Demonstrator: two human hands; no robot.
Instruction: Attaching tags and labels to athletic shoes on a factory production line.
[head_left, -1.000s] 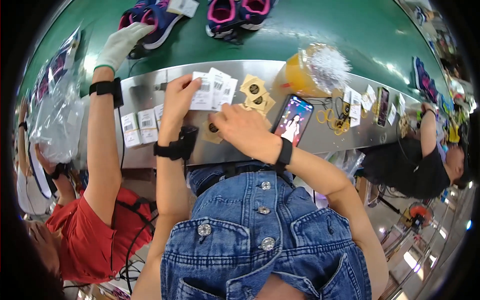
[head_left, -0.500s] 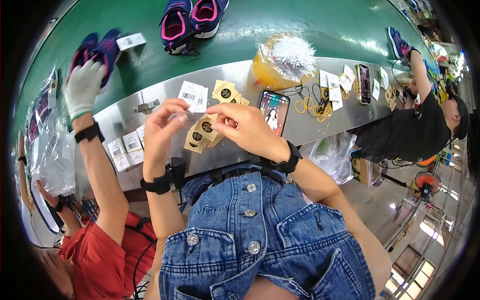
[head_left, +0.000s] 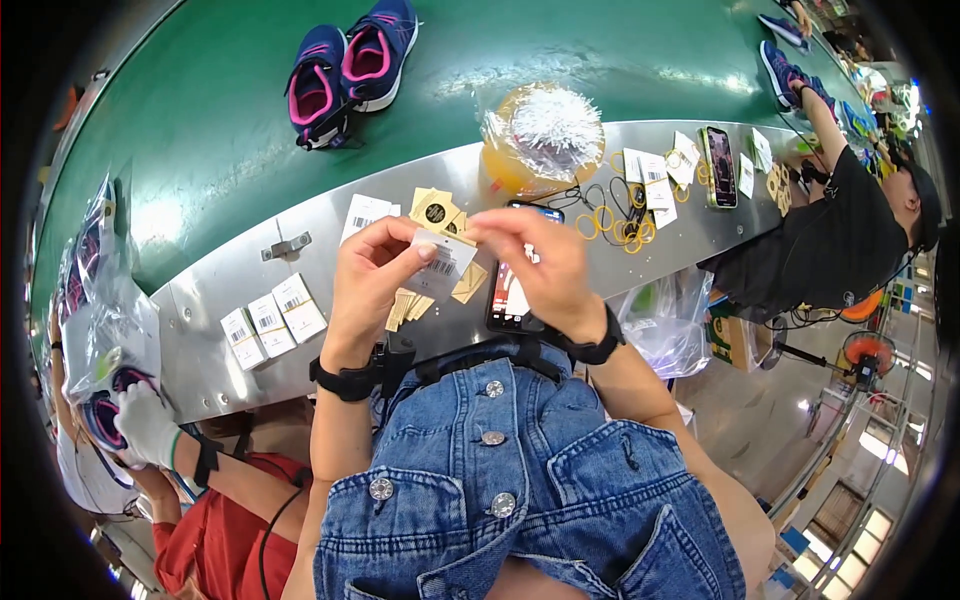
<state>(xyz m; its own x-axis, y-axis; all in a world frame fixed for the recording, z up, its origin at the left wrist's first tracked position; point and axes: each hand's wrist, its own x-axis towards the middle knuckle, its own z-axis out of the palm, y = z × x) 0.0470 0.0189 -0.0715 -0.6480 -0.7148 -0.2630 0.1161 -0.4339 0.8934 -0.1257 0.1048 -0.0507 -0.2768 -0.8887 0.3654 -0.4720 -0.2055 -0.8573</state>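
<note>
My left hand [head_left: 370,285] pinches a white barcode tag [head_left: 450,262] between thumb and fingers, its printed face turned up. Close by the tag's right edge, my right hand [head_left: 560,275] is curled with thumb and fingertips together. A small white bit shows at its fingers, too blurred to name. Under and behind both hands lie kraft-brown cards with black round prints [head_left: 435,212], partly covered. More loose white tags [head_left: 362,212] lie behind my left hand. A phone with a lit screen [head_left: 503,305] is partly hidden by my right hand.
Banded tag stacks [head_left: 268,325] lie left on the metal ledge. A yellow tub [head_left: 508,172] of white plastic strands stands behind. Right are yellow-looped cords [head_left: 615,225] and another phone [head_left: 718,165]. Navy-pink shoes [head_left: 345,75] sit on the green surface. Co-workers flank me; one gloved hand [head_left: 145,425] holds a shoe.
The tag now shows clearly in my left hand, and my right hand has moved right. The left co-worker's gloved hand has brought shoes off the green surface. The remaining pair appears further left.
</note>
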